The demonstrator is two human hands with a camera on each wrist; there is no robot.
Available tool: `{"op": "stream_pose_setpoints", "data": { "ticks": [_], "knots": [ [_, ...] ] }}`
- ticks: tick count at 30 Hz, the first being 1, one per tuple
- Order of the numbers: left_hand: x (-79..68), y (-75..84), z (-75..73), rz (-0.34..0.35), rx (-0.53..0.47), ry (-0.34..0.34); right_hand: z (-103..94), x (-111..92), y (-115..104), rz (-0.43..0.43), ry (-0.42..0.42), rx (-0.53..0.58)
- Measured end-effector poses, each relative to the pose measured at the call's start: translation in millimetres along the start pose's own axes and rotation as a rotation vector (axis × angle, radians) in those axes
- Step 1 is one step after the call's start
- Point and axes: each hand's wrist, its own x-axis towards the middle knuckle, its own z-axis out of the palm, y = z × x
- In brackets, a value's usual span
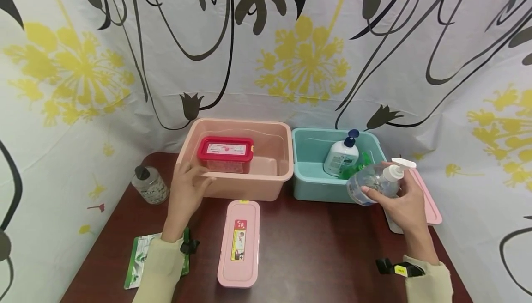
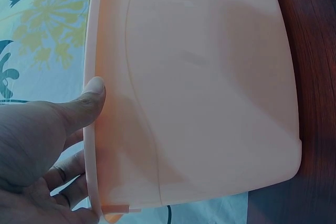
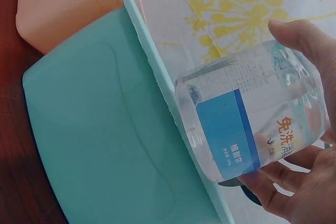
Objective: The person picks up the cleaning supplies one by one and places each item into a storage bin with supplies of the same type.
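Note:
My right hand (image 1: 403,203) grips a clear pump bottle (image 3: 236,114) with a white pump head and a blue label. The bottle is tilted, its base overlapping the front right rim of the teal bin (image 1: 324,190). Inside that bin are a white bottle (image 1: 341,157) with a dark blue pump and a green item (image 1: 353,169), partly hidden. My left hand (image 1: 187,196) holds the peach bin (image 2: 210,87) at its front left rim, thumb on the near side and fingers behind. A red-lidded box (image 1: 226,149) sits in the peach bin.
A pink-lidded box (image 1: 238,247) lies in front of the peach bin. A clear bottle with a black cap (image 1: 150,185) stands at the left, and a green and white packet (image 1: 139,259) lies under the left forearm. Another pink-lidded box (image 1: 428,196) is beyond the right hand.

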Motion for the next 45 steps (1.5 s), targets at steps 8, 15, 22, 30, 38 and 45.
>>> {"op": "stream_pose_setpoints", "data": {
  "ticks": [8, 15, 22, 30, 38, 45],
  "knots": [
    [-0.3, -0.5, 0.5, 0.008, 0.007, 0.004, 2.5, 12, 2, 0.024, -0.023, -0.035],
    [0.0, -0.7, -0.1, 0.018, 0.006, 0.008, 5.3, 23, 0, 0.052, -0.053, -0.068],
    [0.2, -0.2, -0.4, 0.016, 0.004, 0.009, 8.0, 33, -2, 0.034, -0.058, -0.056],
    [0.1, -0.2, 0.0, 0.019, 0.003, 0.012, 11.8, 41, -5, 0.066, -0.089, -0.084],
    [0.4, 0.9, -0.3, 0.021, -0.005, 0.017, 15.1, 51, -8, 0.078, -0.135, -0.105],
    [0.5, 1.9, -1.0, 0.016, -0.003, 0.015, 18.2, 59, -8, 0.087, -0.153, -0.123]
  ]
}}
